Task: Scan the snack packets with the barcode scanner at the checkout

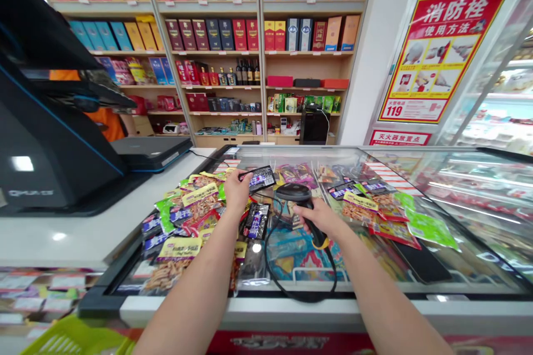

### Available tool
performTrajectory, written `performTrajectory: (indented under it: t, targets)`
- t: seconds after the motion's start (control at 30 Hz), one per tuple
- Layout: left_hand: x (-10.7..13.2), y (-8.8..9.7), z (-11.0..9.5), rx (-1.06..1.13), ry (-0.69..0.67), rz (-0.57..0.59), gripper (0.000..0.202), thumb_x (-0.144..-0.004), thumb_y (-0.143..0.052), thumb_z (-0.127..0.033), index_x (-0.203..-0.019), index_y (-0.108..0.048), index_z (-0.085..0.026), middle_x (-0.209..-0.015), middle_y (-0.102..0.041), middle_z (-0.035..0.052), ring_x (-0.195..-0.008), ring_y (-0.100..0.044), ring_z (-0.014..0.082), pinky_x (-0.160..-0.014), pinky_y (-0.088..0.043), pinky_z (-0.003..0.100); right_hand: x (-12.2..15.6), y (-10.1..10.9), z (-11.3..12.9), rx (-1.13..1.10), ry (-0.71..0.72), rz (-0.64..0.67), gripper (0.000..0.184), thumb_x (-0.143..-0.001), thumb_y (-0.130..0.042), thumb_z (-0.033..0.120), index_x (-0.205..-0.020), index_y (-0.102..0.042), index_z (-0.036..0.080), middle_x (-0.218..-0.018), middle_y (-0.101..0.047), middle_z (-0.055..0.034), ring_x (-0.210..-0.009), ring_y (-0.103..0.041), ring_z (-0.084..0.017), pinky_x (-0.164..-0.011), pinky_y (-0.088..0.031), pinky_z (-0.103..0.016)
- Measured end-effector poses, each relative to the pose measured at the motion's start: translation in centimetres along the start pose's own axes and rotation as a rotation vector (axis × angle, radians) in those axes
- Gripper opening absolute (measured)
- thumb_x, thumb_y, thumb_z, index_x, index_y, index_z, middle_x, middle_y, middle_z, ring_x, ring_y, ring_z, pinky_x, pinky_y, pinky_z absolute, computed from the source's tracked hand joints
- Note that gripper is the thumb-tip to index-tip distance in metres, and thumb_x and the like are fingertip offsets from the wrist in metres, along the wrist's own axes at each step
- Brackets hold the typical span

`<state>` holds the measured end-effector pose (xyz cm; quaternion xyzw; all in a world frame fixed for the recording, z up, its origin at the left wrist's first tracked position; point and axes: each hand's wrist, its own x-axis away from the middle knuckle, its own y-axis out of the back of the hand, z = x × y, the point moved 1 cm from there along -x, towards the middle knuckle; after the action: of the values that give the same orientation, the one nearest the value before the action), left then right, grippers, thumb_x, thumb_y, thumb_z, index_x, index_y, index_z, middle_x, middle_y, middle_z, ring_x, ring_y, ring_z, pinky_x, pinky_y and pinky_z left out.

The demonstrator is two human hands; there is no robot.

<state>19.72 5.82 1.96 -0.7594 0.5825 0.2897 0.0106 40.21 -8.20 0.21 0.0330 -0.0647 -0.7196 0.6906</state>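
My left hand [238, 188] pinches a small black snack packet [262, 178] by its left edge, held above the glass freezer lid [254, 274]. In my right hand [318, 215] is a black barcode scanner [296, 194], its head pointing left toward that packet and its cable looping down over the glass. Another black packet [256, 221] lies just below my left hand. To the left spreads a heap of snack packets [200, 197] in yellow, green, black and red. A second pile of snack packets [360, 205] lies to the right of the scanner.
A black phone [422, 263] rests on the glass at the right. On the left counter [79, 238] stand a dark checkout machine [62, 138] and a flat scale [152, 152]. Shelves of boxed goods [210, 36] rise behind. A green basket [73, 338] is at lower left.
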Motion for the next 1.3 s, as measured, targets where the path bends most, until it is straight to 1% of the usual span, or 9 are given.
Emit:
performTrajectory:
  t: [0.17,0.37,0.57,0.77,0.87,0.97,1.07,1.17,1.3]
  targets:
    - [0.2,0.1,-0.7,-0.039,-0.017,0.013,0.014,-0.076,-0.063,-0.03,-0.082,-0.066,-0.018,-0.074,-0.067,0.0007,-0.072,-0.06,0.0175,-0.075,-0.046,0.029,0.1,0.0,0.3,0.032,0.018,0.003,0.033,-0.07,-0.072,0.046,-0.06,-0.053,0.021,-0.049,-0.056,0.0029,-0.04,-0.053,-0.013,-0.044,-0.045,-0.026]
    - [0.5,0.2,-1.2,-0.06,-0.008,0.012,0.009,-0.076,-0.062,-0.027,-0.079,-0.064,-0.019,-0.076,-0.068,0.0018,-0.077,-0.061,0.0188,-0.076,-0.046,0.029,-0.4,-0.1,-0.8,0.016,0.018,-0.032,0.034,-0.073,-0.068,0.047,-0.058,-0.053,0.021,-0.045,-0.055,0.0017,-0.039,-0.051,-0.013,-0.041,-0.044,-0.026]
    - [0.5,0.1,-0.9,-0.072,-0.015,0.007,0.01,-0.076,-0.062,-0.028,-0.08,-0.065,-0.019,-0.077,-0.068,0.002,-0.077,-0.061,0.0188,-0.076,-0.047,0.029,-0.4,-0.1,-0.7,-0.016,0.01,-0.02,0.035,-0.071,-0.071,0.047,-0.06,-0.052,0.02,-0.045,-0.055,0.0023,-0.038,-0.051,-0.012,-0.04,-0.044,-0.025]
    - [0.5,-0.1,-0.4,-0.11,-0.041,0.016,0.012,-0.076,-0.062,-0.029,-0.08,-0.066,-0.019,-0.08,-0.07,0.0033,-0.078,-0.063,0.0198,-0.08,-0.047,0.031,-0.1,-0.1,-0.3,-0.089,0.014,-0.019,0.032,-0.069,-0.073,0.047,-0.068,-0.054,0.02,-0.053,-0.057,0.0043,-0.04,-0.051,-0.011,-0.04,-0.044,-0.024]
    - [0.4,-0.1,-0.3,-0.118,-0.044,0.011,0.012,-0.075,-0.062,-0.031,-0.079,-0.066,-0.02,-0.081,-0.071,0.0041,-0.078,-0.063,0.0205,-0.08,-0.048,0.032,-0.2,-0.1,-0.4,-0.083,-0.006,-0.029,0.034,-0.069,-0.073,0.048,-0.066,-0.054,0.02,-0.051,-0.055,0.0046,-0.038,-0.05,-0.01,-0.039,-0.044,-0.024]
    - [0.4,-0.2,-0.2,-0.114,-0.047,0.012,0.012,-0.074,-0.063,-0.032,-0.078,-0.065,-0.02,-0.081,-0.071,0.0043,-0.078,-0.064,0.0212,-0.079,-0.048,0.032,-0.3,-0.2,-0.4,-0.101,-0.003,-0.02,0.033,-0.068,-0.074,0.047,-0.07,-0.056,0.02,-0.051,-0.056,0.0054,-0.039,-0.051,-0.01,-0.04,-0.045,-0.023]
    - [0.4,-0.6,-0.1,-0.097,-0.037,0.011,0.014,-0.072,-0.063,-0.034,-0.076,-0.065,-0.021,-0.079,-0.071,0.0042,-0.078,-0.064,0.0217,-0.079,-0.049,0.033,-0.4,-0.1,-0.2,-0.131,-0.003,-0.008,0.036,-0.064,-0.077,0.047,-0.073,-0.056,0.02,-0.05,-0.055,0.0065,-0.039,-0.051,-0.01,-0.039,-0.045,-0.023]
    - [0.3,-1.5,0.2,-0.03,0.027,0.036,0.018,-0.07,-0.063,-0.036,-0.075,-0.065,-0.02,-0.073,-0.069,0.0031,-0.073,-0.063,0.0211,-0.074,-0.049,0.032,-0.2,0.4,0.1,-0.154,-0.005,-0.004,0.038,-0.064,-0.077,0.049,-0.07,-0.054,0.019,-0.051,-0.056,0.0055,-0.04,-0.052,-0.01,-0.04,-0.045,-0.023]
    - [0.2,-3.4,0.0,0.066,0.067,0.048,0.023,-0.068,-0.064,-0.039,-0.076,-0.065,-0.018,-0.069,-0.066,0.0019,-0.069,-0.061,0.0196,-0.069,-0.048,0.031,1.1,2.0,0.9,-0.186,-0.045,-0.077,0.036,-0.068,-0.077,0.046,-0.068,-0.052,0.02,-0.051,-0.057,0.0046,-0.04,-0.051,-0.01,-0.04,-0.045,-0.023]
